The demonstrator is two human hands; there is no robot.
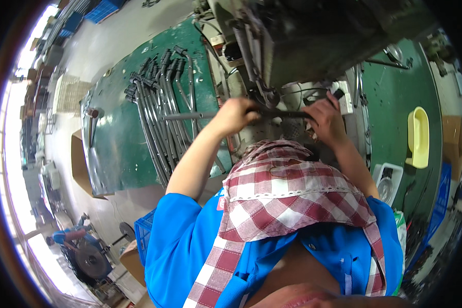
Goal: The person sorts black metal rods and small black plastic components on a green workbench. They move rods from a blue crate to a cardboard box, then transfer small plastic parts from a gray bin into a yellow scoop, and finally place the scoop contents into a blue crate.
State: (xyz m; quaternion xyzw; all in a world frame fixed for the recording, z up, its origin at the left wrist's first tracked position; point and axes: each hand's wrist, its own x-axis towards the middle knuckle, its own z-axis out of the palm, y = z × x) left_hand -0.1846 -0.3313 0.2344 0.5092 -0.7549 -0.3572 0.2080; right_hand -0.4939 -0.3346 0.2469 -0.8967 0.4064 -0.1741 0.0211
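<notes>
A long metal tube (pixel 189 116) lies crosswise before me, under the head of a dark machine (pixel 312 46). My left hand (pixel 236 115) is closed around it, with the tube's bare end sticking out to the left. On the other side, my right hand (pixel 325 119) grips the darker section, and a black end piece (pixel 338 93) shows above its fingers. Between the hands, the tube passes just below a machine lever joint (pixel 270 97); whether they touch I cannot tell. Slight blur covers both hands.
Several metal tubes with black fittings (pixel 163 100) lie on a green-topped table (pixel 115 161) at left, beside a hammer (pixel 92 121). On the right-hand green surface are a yellow tray (pixel 418 136) and a white tray (pixel 388 184). A person (pixel 71 235) works farther off, lower left.
</notes>
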